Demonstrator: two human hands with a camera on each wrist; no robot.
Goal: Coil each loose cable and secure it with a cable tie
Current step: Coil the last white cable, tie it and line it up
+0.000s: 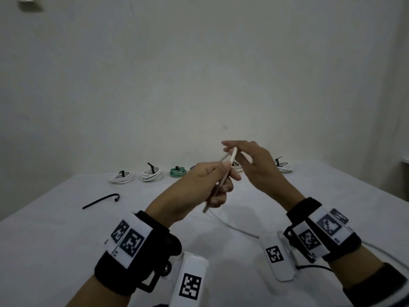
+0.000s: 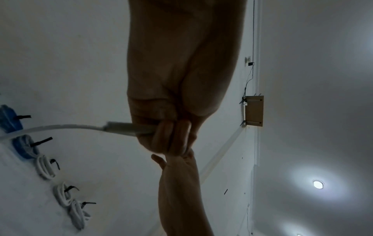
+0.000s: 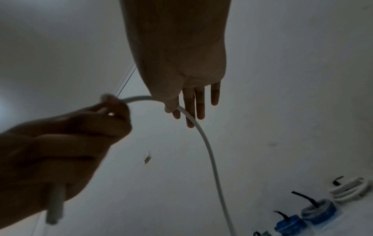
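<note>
Aloft, left hand (image 1: pixel 195 187) clenches white cable (image 3: pixel 210 151); right hand (image 1: pixel 256 167) pinches it, fingers (image 3: pixel 199 103) straight.

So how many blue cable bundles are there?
2, side by side in the back row: one blue bundle beside the green bundle, the other blue bundle beside a white bundle. Others may be hidden.

Left hand (image 1: pixel 199 185) and right hand (image 1: pixel 259 165): bare. The left strap (image 1: pixel 115 275) and right strap (image 1: pixel 304 208) are broad and black. Each carries a white panel, the left panel (image 1: pixel 130 238) and right panel (image 1: pixel 321 229), printed with black square-code markers. The white left housing (image 1: pixel 191 282) and right housing (image 1: pixel 276 255) bear one marker each. A black buckle (image 1: pixel 152 282) sits on the left. A thin black lead (image 1: pixel 314 266) runs at the right housing. A dark sleeve (image 1: pixel 376 286) covers the right forearm.
</note>
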